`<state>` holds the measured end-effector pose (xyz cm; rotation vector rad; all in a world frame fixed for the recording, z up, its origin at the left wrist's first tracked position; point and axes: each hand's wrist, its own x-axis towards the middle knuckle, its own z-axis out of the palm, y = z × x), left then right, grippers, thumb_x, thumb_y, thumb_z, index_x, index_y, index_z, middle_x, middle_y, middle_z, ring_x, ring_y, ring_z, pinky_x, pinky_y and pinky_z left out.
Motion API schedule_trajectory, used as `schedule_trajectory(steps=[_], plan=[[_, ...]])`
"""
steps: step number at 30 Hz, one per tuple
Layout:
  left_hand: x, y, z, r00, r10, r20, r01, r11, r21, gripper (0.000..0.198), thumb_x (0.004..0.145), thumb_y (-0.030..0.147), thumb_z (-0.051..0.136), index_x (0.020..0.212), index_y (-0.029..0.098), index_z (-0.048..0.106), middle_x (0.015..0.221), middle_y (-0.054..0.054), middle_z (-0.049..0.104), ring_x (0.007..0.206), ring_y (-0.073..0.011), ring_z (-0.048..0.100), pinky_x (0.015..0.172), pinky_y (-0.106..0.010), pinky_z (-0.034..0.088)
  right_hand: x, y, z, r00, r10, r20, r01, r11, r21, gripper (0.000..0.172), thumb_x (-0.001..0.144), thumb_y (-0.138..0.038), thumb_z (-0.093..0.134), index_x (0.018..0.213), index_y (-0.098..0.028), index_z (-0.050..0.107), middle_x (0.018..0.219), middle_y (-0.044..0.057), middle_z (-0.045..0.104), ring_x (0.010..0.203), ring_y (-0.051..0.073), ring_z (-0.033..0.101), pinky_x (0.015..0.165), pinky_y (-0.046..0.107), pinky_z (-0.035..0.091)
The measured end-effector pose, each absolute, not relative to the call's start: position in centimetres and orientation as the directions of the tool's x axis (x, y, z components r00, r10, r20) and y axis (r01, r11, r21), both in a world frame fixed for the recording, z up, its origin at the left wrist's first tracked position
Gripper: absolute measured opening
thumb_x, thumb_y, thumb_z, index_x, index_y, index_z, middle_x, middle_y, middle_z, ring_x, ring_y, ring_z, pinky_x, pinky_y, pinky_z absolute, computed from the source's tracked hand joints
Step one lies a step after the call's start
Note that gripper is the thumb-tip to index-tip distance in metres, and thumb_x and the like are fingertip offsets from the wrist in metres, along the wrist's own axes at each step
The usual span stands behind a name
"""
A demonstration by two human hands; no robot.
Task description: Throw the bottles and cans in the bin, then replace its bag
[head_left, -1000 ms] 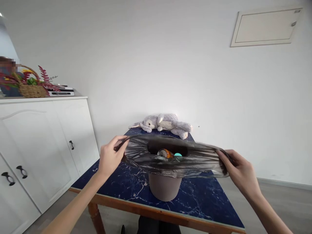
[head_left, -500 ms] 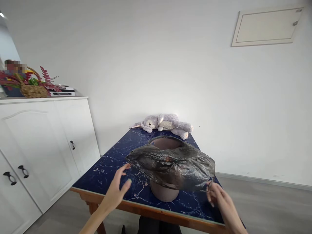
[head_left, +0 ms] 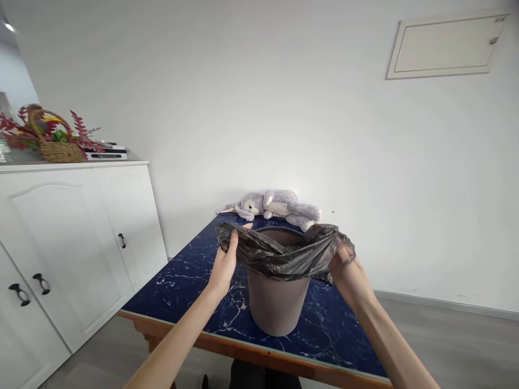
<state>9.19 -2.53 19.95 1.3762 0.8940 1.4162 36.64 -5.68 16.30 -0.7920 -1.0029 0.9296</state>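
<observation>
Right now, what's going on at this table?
The left hand and right hand hold opposite ends of a bunched dark plastic bag, stretched across the near side of a bin's mouth. The bin stands upright on the blue marbled table, its far rim uncovered. Behind it, a plush rabbit lies at the table's far end.

Single head-worn view from above near edge of table (head_left: 194, 286), facing forward, down, toward wall (head_left: 259, 108).
</observation>
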Motion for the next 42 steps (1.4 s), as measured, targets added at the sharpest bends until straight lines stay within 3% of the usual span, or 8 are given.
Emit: schedule_trajectory(steps=[4,7,11,15,22,26,31,42], plan=[[10.3,-1.5,22.2,0.030,0.958,0.284,-0.440,-0.243,0.865,0.040,0.097,0.057,0.068,0.115,0.021,0.074,0.101,-0.011,0.079,0.106,-0.0295,0.072,0.097,-0.041,0.056,35.9,-4.4,20.5,0.194,0.887,0.419,-0.480,0.458,-0.748,0.036,0.086,-0.061,0.076,0.104,-0.030,0.076,0.126,0.004,0.075,0.135,0.028,0.061,0.115,0.045,0.050],[10.9,-1.0,24.0,-0.013,0.958,0.288,-0.626,-0.232,0.745,0.021,0.100,0.041,0.069,0.096,0.021,0.067,0.065,0.002,0.059,0.065,-0.0163,0.062,0.084,-0.034,0.057,36.2,-3.8,22.4,0.185,0.887,0.422,-0.609,0.441,-0.659,0.027,0.086,-0.042,0.080,0.073,-0.028,0.060,0.078,-0.002,0.066,0.089,0.019,0.070,0.104,0.040,0.057],[10.4,-1.1,25.7,0.031,0.963,0.266,-0.745,-0.155,0.649,0.020,0.104,0.019,0.054,0.085,0.018,0.059,0.056,0.010,0.025,0.044,-0.0078,0.028,0.053,-0.020,0.041,37.2,-3.7,24.0,0.137,0.894,0.426,-0.722,0.384,-0.575,0.046,0.090,-0.025,0.080,0.067,-0.024,0.039,0.060,-0.010,0.028,0.046,0.007,0.030,0.060,0.017,0.054],[9.3,-1.7,25.7,0.049,0.980,0.195,-0.822,-0.071,0.565,0.012,0.095,0.018,0.050,0.085,0.016,0.058,0.062,0.007,0.028,0.048,-0.0091,0.030,0.046,-0.023,0.029,37.4,-4.1,24.6,0.164,0.925,0.343,-0.758,0.340,-0.556,0.046,0.097,-0.024,0.073,0.071,-0.023,0.035,0.065,-0.009,0.023,0.046,0.006,0.021,0.037,0.013,0.031],[8.8,-2.7,25.7,0.042,0.940,0.339,-0.747,-0.196,0.636,0.023,0.073,0.019,0.066,0.095,0.013,0.065,0.071,0.005,0.037,0.060,-0.0100,0.037,0.057,-0.024,0.036,36.6,-5.6,24.7,0.142,0.934,0.328,-0.802,0.303,-0.515,0.033,0.089,-0.025,0.062,0.073,-0.024,0.033,0.074,-0.006,0.025,0.058,0.009,0.032,0.049,0.019,0.037],[10.2,-3.2,26.3,0.042,0.875,0.483,-0.329,-0.444,0.833,0.029,0.084,0.031,0.081,0.108,0.019,0.072,0.077,0.003,0.052,0.070,-0.0118,0.050,0.067,-0.024,0.041,34.6,-5.8,25.3,0.133,0.867,0.481,-0.491,0.479,-0.728,0.037,0.091,-0.027,0.069,0.073,-0.024,0.037,0.073,-0.006,0.026,0.061,0.011,0.024,0.052,0.022,0.030],[13.1,-3.3,27.5,0.262,0.808,0.527,0.035,-0.554,0.832,0.051,0.085,0.050,0.084,0.129,0.028,0.073,0.122,-0.008,0.074,0.113,-0.0273,0.069,0.095,-0.036,0.052,32.1,-5.8,26.1,-0.088,0.847,0.525,-0.084,0.519,-0.851,0.041,0.097,-0.045,0.063,0.073,-0.024,0.037,0.071,-0.006,0.028,0.063,0.012,0.023,0.055,0.027,0.025],[14.5,-2.4,26.7,0.142,0.794,0.592,0.072,-0.604,0.793,0.023,0.083,0.048,0.085,0.084,0.025,0.085,0.094,-0.005,0.083,0.100,-0.0308,0.075,0.095,-0.042,0.055,32.7,-5.7,25.9,-0.167,0.812,0.559,-0.044,0.560,-0.827,0.043,0.099,-0.051,0.063,0.072,-0.023,0.047,0.070,-0.004,0.038,0.064,0.013,0.030,0.061,0.031,0.027]])
